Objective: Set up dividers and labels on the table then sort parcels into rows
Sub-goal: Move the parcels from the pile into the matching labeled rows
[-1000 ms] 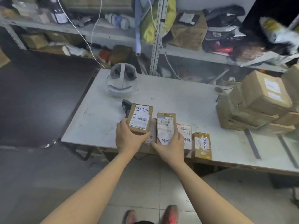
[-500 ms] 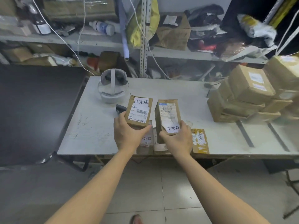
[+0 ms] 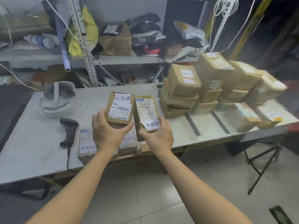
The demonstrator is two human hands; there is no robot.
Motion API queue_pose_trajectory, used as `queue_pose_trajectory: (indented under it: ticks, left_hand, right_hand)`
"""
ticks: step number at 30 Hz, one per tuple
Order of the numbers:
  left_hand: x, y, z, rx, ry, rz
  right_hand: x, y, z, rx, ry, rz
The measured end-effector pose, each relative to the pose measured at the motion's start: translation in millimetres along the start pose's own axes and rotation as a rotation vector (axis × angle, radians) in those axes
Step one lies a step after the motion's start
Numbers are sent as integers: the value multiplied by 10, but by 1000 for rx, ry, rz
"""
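Note:
My left hand grips a small cardboard box with a white label reading 已完成, lifted above the grey table. Beside it, my right hand holds a second box whose label reads 异常件. The two boxes are side by side, almost touching. Below my hands two more labelled boxes lie on the table near its front edge: one at the left, another partly hidden by my left hand. A stack of cardboard parcels fills the table's right side.
A black barcode scanner with its cable lies left of the boxes. A white headset sits at the table's back left. Two dark divider strips cross the table on the right. Cluttered metal shelves stand behind.
Both hands have lifted their labelled boxes higher and a little rightward over the table. My view has swung right, bringing more of the parcel stack into sight.

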State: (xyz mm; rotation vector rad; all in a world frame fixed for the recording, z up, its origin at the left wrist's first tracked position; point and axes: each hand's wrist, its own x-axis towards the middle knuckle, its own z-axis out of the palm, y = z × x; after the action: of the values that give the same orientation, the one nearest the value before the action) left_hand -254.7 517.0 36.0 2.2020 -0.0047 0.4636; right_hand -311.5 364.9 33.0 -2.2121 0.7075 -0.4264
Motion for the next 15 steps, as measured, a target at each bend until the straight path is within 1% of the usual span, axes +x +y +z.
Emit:
queue_pose_trajectory:
  ticks: [5,15]
  left_hand:
    - [-374,636,463,-14,-3,30]
    - [-1113,2093,1650,-100,-24,130]
  right_hand:
    - [244,530,-634,20,34,18]
    - [796,1739,-2281,42,185,44]
